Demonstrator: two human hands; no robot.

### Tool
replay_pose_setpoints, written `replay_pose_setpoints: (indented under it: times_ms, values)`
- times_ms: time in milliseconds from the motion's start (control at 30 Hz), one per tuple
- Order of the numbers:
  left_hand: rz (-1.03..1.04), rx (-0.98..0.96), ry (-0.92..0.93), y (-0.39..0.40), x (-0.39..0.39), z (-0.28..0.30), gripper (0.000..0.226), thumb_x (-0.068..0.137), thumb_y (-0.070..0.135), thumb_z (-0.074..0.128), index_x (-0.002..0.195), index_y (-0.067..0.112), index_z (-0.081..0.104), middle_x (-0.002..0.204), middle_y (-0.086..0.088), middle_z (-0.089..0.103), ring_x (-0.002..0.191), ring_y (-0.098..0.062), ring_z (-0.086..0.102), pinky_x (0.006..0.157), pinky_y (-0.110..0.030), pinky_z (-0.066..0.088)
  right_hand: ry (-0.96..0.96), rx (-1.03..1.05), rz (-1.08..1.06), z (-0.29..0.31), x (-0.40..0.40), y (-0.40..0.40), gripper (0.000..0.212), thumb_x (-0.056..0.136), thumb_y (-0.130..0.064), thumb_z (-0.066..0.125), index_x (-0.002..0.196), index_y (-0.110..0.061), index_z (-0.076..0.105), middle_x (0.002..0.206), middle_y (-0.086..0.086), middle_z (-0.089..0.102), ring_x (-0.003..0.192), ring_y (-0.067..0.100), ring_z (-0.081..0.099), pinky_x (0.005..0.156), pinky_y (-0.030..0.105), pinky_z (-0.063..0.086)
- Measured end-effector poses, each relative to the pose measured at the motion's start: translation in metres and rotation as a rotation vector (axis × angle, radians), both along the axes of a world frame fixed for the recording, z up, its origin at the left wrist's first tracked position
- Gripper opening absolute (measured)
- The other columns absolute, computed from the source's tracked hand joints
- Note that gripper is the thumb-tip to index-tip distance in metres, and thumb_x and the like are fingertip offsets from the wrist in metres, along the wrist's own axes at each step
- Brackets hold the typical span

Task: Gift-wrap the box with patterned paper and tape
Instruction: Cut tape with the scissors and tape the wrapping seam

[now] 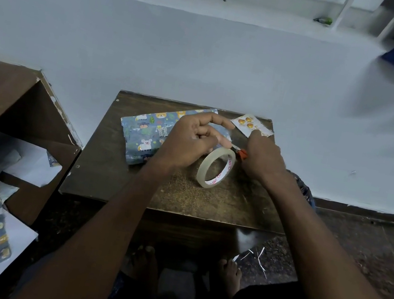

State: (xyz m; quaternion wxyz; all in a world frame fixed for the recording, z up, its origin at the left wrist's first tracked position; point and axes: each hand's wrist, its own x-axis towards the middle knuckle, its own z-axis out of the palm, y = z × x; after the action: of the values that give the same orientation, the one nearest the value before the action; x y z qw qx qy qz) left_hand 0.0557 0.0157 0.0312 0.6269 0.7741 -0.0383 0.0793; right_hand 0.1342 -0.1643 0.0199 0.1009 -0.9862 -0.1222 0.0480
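Box [144, 134] — wrapped, under left hand [186, 144] | right hand [260, 158] — grips scissors [241, 154]

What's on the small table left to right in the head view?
Wrapped box → left hand → tape roll → orange-handled cutter → right hand. The blister pack lies farther back, above the right hand.

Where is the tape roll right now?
In the head view, the tape roll stands on edge mid-table, between both hands, just right of the wrapped box.
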Motion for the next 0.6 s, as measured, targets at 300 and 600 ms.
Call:
replay_pose_setpoints:
  times_ms: [300, 600]
  values:
    - [-0.007, -0.085, 0.052, -0.001, 0.000, 0.003, 0.035, 0.097, -0.006, 0.052, 0.114, 0.015, 0.075, 0.094, -0.009, 0.082, 0.065, -0.020, 0.067, 0.056, -0.024, 0.046, 0.085, 0.152, 0.074, 0.021, 0.001, -0.023, 0.035, 0.089, -0.001, 0.071, 0.119, -0.018, 0.073, 0.118, 0.005, 0.071, 0.108, 0.025, 0.066, 0.090, 0.036, 0.054]
    - [0.011, -0.090, 0.066, 0.001, -0.005, 0.012, 0.035, 0.098, -0.004, 0.050, 0.115, 0.014, 0.075, 0.093, -0.009, 0.082, 0.062, -0.020, 0.073, 0.051, -0.024, 0.044, 0.279, 0.462, 0.144, 0.043, 0.007, -0.071, 0.029, 0.083, 0.011, 0.074, 0.099, -0.014, 0.078, 0.081, 0.011, 0.077, 0.070, 0.031, 0.078, 0.083, 0.055, 0.063]
